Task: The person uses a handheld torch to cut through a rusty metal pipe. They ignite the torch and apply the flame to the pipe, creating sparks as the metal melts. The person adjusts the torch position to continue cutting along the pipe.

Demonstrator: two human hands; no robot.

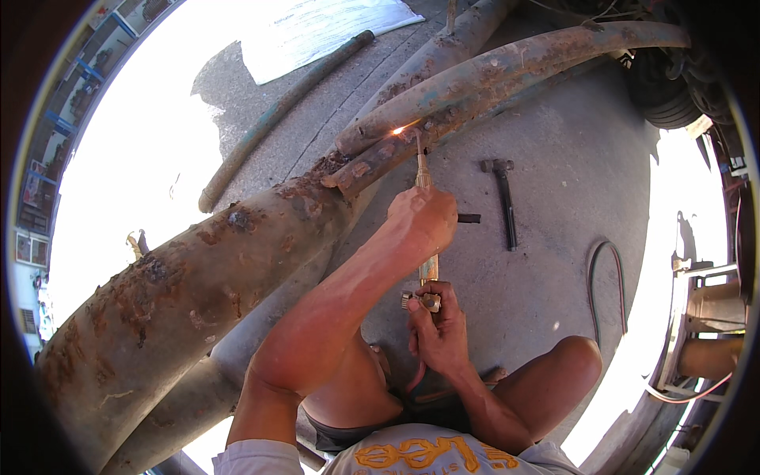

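My left hand (423, 215) is wrapped round the body of a brass gas torch (429, 269), its nozzle pointing away from me. A small bright flame (400, 131) burns beyond the tip, against a rusty curved metal tube (372, 165). At the torch's rear end, the fingers of my right hand (441, 336) are closed on a brass valve knob (431, 302). A second knob (407, 300) sits beside it. Below that hand a reddish hose (416, 377) runs down between my legs. Which way the knob turns cannot be seen.
A thick rusty pipe (190, 277) slants across the left, joined to long curved tubes (514, 75). A hammer (505, 204) lies on the concrete to the right, near a looped hose (592, 269). Beyond are a loose pipe (281, 119), a white sheet (317, 36) and a tyre (665, 99).
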